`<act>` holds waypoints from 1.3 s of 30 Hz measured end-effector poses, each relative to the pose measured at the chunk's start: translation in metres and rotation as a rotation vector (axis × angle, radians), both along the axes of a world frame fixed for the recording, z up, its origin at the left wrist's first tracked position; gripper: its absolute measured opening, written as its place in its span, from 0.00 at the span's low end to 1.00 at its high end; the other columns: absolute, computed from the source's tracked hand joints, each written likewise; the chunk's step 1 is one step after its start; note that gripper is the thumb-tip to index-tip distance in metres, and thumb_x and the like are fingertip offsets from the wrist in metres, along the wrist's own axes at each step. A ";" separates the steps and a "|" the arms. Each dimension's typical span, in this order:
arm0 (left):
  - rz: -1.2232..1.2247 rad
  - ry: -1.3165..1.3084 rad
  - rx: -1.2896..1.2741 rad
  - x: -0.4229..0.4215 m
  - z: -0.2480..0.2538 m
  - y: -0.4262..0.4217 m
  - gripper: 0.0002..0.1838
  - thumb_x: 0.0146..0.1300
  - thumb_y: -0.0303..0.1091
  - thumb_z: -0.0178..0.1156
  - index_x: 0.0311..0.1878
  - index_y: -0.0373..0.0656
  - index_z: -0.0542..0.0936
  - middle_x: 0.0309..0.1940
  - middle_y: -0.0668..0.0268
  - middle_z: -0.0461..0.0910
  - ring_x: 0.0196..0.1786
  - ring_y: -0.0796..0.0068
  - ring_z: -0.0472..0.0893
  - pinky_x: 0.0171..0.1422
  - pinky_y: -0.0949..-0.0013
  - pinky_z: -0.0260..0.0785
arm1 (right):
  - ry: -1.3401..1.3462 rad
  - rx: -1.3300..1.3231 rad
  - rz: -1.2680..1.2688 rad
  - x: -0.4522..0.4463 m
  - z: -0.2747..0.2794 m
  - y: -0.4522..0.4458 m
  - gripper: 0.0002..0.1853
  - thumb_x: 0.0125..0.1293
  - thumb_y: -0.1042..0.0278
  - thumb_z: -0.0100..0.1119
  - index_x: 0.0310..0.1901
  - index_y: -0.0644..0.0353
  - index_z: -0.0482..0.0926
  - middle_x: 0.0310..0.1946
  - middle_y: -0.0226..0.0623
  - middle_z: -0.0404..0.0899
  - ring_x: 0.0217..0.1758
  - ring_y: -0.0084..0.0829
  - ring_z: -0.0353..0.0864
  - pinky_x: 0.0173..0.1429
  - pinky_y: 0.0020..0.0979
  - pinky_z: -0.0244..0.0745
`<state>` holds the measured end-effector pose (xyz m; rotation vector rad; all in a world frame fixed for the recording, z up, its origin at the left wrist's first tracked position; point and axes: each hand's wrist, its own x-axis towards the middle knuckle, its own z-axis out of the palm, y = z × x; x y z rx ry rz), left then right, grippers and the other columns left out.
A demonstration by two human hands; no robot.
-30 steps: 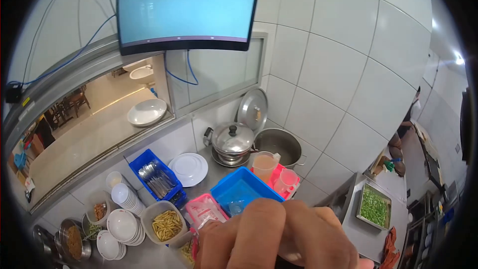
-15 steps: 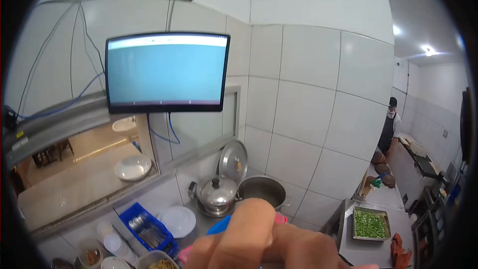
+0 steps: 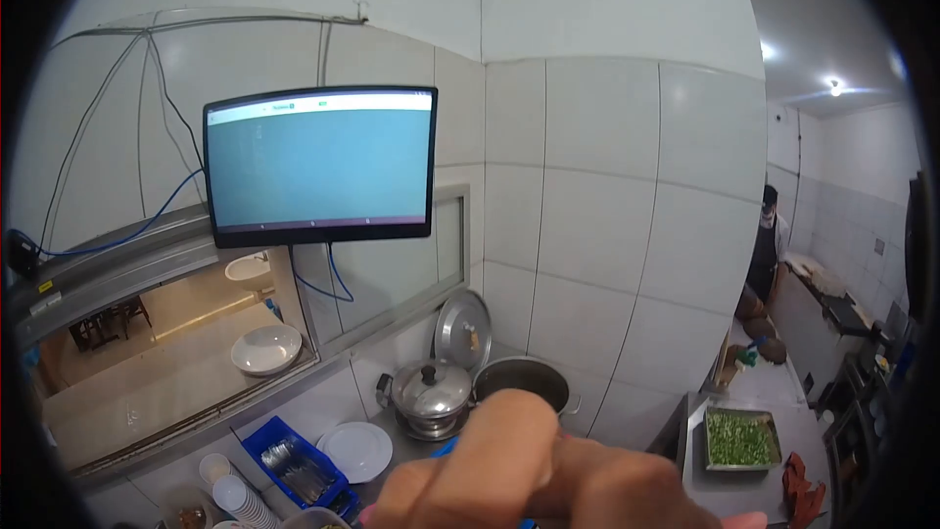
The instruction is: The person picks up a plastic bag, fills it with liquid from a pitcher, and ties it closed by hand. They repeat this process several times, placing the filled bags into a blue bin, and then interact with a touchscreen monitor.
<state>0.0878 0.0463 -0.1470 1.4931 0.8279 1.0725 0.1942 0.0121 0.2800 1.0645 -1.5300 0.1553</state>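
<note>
Bent fingers, very close to the camera, fill the bottom middle of the head view. They look like my left hand and my right hand pressed together, though where one ends is hard to see. Both look closed, and whatever they hold, if anything, is hidden. A pinkish fingertip shows at the lower edge on the right. Just beyond the hands stand a lidded metal pot and a wide pot without a lid. Bits of blue and pink show behind the fingers, too covered to name.
A monitor hangs above a serving hatch holding a white bowl. Below are a blue cutlery bin, a white plate and stacked cups. At right, a tray of chopped greens lies near a red cloth; a person stands beyond.
The view has tilted slightly upward, so the monitor and pots sit lower in it. My hands stay pressed together at the bottom middle, shifted slightly right.
</note>
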 end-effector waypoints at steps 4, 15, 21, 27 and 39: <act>0.047 0.061 0.031 -0.005 0.018 -0.009 0.04 0.57 0.22 0.63 0.37 0.35 0.81 0.35 0.60 0.79 0.38 0.70 0.82 0.37 0.69 0.77 | 0.002 -0.098 -0.067 0.010 -0.005 -0.001 0.20 0.73 0.54 0.44 0.53 0.55 0.81 0.47 0.39 0.81 0.52 0.40 0.74 0.55 0.37 0.72; 0.084 0.194 0.022 0.004 0.078 -0.036 0.05 0.62 0.21 0.58 0.38 0.36 0.83 0.38 0.61 0.80 0.35 0.74 0.81 0.36 0.73 0.78 | -0.367 -0.779 -0.720 0.093 -0.086 -0.002 0.19 0.70 0.57 0.51 0.54 0.58 0.80 0.49 0.41 0.80 0.53 0.40 0.76 0.56 0.39 0.72; 0.092 0.116 -0.106 0.037 0.055 -0.029 0.09 0.61 0.17 0.57 0.42 0.34 0.83 0.44 0.62 0.76 0.39 0.77 0.80 0.38 0.75 0.79 | -0.604 -1.166 -1.361 0.194 -0.175 0.057 0.19 0.68 0.58 0.55 0.55 0.59 0.80 0.50 0.42 0.80 0.53 0.40 0.77 0.56 0.41 0.72; 0.158 0.159 -0.091 0.087 0.063 -0.007 0.12 0.60 0.16 0.56 0.44 0.35 0.83 0.45 0.63 0.76 0.40 0.79 0.79 0.40 0.76 0.79 | -0.775 -1.718 -1.647 0.358 -0.341 0.154 0.23 0.72 0.49 0.53 0.56 0.61 0.78 0.57 0.42 0.77 0.62 0.37 0.73 0.63 0.37 0.68; 0.428 0.349 -0.140 0.153 0.063 0.059 0.06 0.55 0.16 0.60 0.36 0.34 0.81 0.37 0.60 0.80 0.30 0.74 0.80 0.35 0.73 0.75 | -0.662 -2.157 -0.721 0.387 -0.465 0.202 0.17 0.76 0.54 0.49 0.40 0.57 0.82 0.32 0.23 0.80 0.34 0.15 0.75 0.42 0.21 0.71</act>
